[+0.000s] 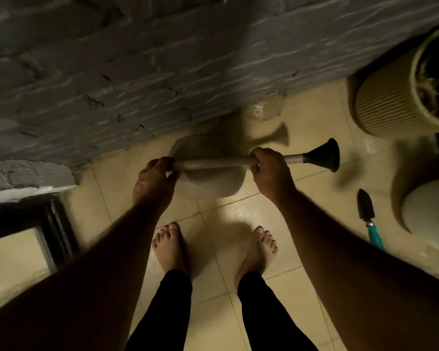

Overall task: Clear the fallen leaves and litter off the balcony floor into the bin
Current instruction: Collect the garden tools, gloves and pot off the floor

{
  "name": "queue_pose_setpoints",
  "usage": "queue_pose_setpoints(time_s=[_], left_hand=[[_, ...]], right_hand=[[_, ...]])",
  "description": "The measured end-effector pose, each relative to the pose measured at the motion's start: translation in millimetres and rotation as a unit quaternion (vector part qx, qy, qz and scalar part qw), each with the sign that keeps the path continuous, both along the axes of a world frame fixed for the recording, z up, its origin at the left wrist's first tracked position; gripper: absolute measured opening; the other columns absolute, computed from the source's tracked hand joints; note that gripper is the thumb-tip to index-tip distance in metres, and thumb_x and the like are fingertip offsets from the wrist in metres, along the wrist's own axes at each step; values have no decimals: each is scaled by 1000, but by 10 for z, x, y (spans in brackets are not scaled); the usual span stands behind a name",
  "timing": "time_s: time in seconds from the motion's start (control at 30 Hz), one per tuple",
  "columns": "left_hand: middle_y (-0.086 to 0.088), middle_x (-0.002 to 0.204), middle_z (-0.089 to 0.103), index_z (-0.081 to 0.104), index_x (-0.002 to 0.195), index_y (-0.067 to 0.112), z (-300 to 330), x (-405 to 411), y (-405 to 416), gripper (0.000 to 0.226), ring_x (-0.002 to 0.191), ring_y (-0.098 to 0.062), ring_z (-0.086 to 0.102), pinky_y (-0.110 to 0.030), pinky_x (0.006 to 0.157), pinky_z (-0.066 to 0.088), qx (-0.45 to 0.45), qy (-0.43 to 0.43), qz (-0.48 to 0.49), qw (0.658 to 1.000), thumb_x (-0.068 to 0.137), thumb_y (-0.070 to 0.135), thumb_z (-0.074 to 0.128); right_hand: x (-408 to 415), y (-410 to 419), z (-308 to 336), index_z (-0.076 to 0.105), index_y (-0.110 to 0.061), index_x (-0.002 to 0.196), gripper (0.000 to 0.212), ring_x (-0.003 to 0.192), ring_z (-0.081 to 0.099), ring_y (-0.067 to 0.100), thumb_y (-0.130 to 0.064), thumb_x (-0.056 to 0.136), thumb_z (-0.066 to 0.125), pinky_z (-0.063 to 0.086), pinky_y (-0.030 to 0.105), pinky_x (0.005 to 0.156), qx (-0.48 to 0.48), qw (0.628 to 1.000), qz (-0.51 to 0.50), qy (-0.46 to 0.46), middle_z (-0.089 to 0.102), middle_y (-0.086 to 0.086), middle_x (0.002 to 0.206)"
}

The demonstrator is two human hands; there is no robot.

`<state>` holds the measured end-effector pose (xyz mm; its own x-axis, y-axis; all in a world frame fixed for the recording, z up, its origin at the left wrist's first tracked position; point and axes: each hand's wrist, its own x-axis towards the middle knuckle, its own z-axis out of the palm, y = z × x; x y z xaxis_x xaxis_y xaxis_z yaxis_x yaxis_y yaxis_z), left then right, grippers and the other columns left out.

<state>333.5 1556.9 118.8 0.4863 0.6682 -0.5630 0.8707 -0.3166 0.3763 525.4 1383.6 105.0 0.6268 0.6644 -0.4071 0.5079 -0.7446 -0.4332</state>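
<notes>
**Both hands on watering can, mid frame**

My left hand (154, 179) grips the near end of the watering can (208, 178), fingers curled round where the spout tube meets the body. My right hand (271, 171) is wrapped round the long spout (221, 162) further along, just short of the black flared rose head (326, 158), which points to the right of frame. The can body is pale grey-beige and round, sitting centre frame close to the base of the grey brick wall (137, 72) that fills the upper half. I cannot tell if the can touches the floor or is lifted; its shadow falls just above it.

Beige tiled floor (228, 219) below. My bare feet (170, 247) stand lower centre, black leggings under them.

Upper right: ribbed cream plant pot (388, 102) with dark soil. Right edge, mid height: a pale rounded pot (428, 209), partly cut off. Just left of it a small hand trowel (366, 211), black blade and teal handle, lies on the tiles.

Left edge, lower: dark door frame (48, 224).

A pale smudge (264, 110) lies at the wall base above the can, too blurred to name. Leaves, litter, bin: none I can identify.
</notes>
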Motion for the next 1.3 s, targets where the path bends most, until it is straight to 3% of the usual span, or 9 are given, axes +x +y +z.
queue_pose_setpoints(time_s=[0.23, 0.33, 0.43, 0.6, 0.7, 0.83, 0.97, 1.17, 1.3], left_hand=[[-6, 130, 55, 53, 132, 22, 1246, 307, -143, 38, 116, -28, 53, -46, 94, 51, -17, -33, -60, 998, 96, 33, 57], [-11, 129, 55, 52, 133, 16, 2077, 572, -183, 41, 115, -33, 54, -46, 95, 48, -15, -53, -97, 994, 96, 32, 58], [-16, 127, 56, 53, 132, 11, 3098, 849, -254, 41, 116, -38, 53, -47, 97, 46, -33, -97, -149, 984, 96, 31, 59], [-13, 126, 59, 55, 130, 19, 4736, 1254, -533, 49, 119, -33, 53, -35, 96, 42, -24, -161, -195, 967, 89, 44, 66], [-12, 110, 66, 60, 116, 19, 5437, 1445, -789, 45, 106, -32, 60, -34, 85, 45, -10, -203, -276, 940, 84, 51, 69], [-11, 105, 68, 61, 110, 18, 6086, 1694, -1364, 43, 101, -32, 62, -37, 83, 47, -11, -258, -373, 891, 85, 52, 68], [-1, 95, 66, 60, 100, 22, 6693, 1892, -2128, 29, 92, -24, 62, -31, 71, 41, -21, -319, -452, 833, 87, 47, 67], [3, 84, 68, 66, 94, 22, 7232, 2020, -3300, 32, 81, -17, 63, -33, 71, 49, -58, -354, -555, 751, 84, 51, 70], [7, 79, 67, 67, 90, 25, 7482, 2007, -4057, 30, 76, -11, 62, -30, 65, 47, -87, -364, -602, 706, 83, 54, 70]], right_hand=[[238, -345, 1419, 64, -7, 100, 10, 88, 60, 28, -12, 95, 57, 52, 45, 77, 22, 998, -51, 2, 65, 10, 93], [334, -513, 2352, 64, -10, 97, 12, 86, 61, 24, -14, 97, 52, 53, 41, 75, 2, 995, -103, 0, 65, 7, 92], [362, -740, 3472, 63, -10, 97, 12, 90, 63, 31, -14, 95, 52, 53, 43, 78, 14, 983, -183, 7, 66, 11, 94], [233, -1238, 5065, 63, -7, 109, 18, 96, 63, 32, -11, 93, 57, 44, 36, 79, 55, 959, -278, -25, 67, 14, 100], [91, -1611, 5769, 65, -7, 111, 20, 101, 63, 34, -11, 92, 59, 41, 31, 76, 100, 933, -339, -66, 69, 16, 106], [-81, -2221, 6411, 63, -11, 111, 20, 99, 63, 31, -14, 91, 62, 40, 29, 75, 101, 896, -416, -117, 68, 12, 101], [-257, -2973, 6942, 63, -13, 107, 17, 97, 63, 31, -13, 90, 62, 48, 39, 79, 101, 852, -488, -161, 68, 10, 99], [-540, -3970, 7526, 59, -26, 94, 13, 93, 63, 24, -16, 89, 66, 52, 41, 83, 112, 803, -541, -225, 64, -2, 89], [-837, -4615, 7792, 60, -26, 92, 12, 95, 63, 27, -16, 87, 66, 51, 38, 81, 91, 756, -594, -259, 66, 0, 90]])
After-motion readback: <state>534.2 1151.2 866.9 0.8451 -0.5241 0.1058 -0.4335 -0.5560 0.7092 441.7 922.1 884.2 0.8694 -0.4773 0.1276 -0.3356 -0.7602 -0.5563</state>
